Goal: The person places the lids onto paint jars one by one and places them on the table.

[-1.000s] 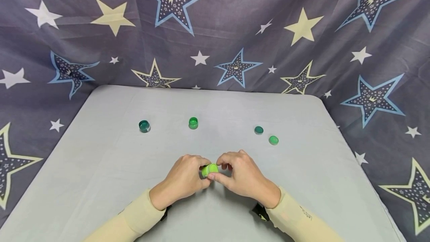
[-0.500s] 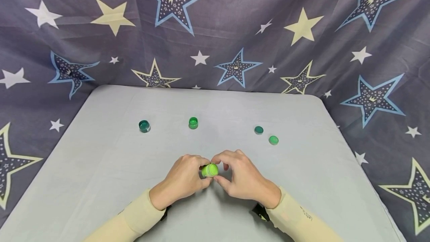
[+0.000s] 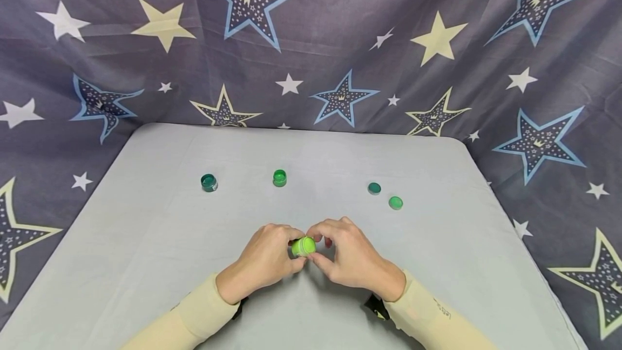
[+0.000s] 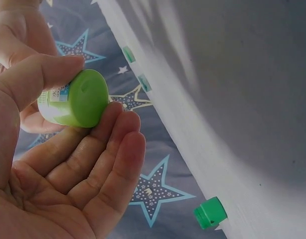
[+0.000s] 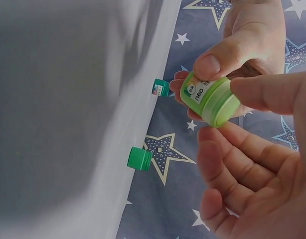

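A small lime-green paint jar [image 3: 303, 246] with a printed label is held above the near middle of the table, tipped over with its lid end toward the right. My left hand [image 3: 264, 255] grips the jar body between thumb and fingers. At the lid [image 5: 223, 105], the thumb and fingertips of my right hand [image 3: 353, 257] pinch the rim from both sides. The lid sits on the jar in the right wrist view. In the left wrist view, the jar's smooth green base [image 4: 93, 98] shows beside my spread lower fingers.
An uncapped dark green jar [image 3: 209, 182] and an uncapped mid-green jar [image 3: 279, 178] stand farther back on the grey table [image 3: 320, 155]. Two loose lids, one dark green [image 3: 374, 188] and one lighter [image 3: 396, 202], lie at the right. A star-patterned curtain [image 3: 311, 42] hangs behind.
My right fingers have shifted slightly left and re-placed themselves round the lid's rim, showing more of its face. The left hand and the things on the table have kept their places.
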Available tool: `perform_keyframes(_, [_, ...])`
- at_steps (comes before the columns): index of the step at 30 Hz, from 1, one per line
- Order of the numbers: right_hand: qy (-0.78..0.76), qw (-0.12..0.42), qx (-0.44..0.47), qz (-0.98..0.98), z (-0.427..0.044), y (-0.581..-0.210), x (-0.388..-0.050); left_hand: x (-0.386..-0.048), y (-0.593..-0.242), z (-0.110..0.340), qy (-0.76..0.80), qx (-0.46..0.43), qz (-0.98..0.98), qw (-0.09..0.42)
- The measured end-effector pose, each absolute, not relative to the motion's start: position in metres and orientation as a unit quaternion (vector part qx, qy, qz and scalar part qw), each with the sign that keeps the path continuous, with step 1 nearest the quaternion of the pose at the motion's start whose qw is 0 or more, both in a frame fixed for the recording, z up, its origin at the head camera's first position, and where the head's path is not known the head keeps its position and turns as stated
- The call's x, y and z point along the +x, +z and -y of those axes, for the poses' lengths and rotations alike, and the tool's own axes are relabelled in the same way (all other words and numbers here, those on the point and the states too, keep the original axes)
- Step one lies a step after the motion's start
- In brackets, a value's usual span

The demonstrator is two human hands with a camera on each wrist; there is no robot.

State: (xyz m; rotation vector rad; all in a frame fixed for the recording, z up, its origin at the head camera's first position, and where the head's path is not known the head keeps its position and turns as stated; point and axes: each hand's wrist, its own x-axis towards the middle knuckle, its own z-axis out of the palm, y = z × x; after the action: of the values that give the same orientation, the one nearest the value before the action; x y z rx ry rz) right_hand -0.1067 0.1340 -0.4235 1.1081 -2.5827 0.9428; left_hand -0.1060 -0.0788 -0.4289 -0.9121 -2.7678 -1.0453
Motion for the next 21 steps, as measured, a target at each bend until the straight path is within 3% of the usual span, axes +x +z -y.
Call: perform_keyframes(21, [0.307,0.104,0.35,0.879,-0.133,-0.4264,-0.1088,-0.1056,-0.428,0.0785,-0.332,-0.293,0.896,0.025])
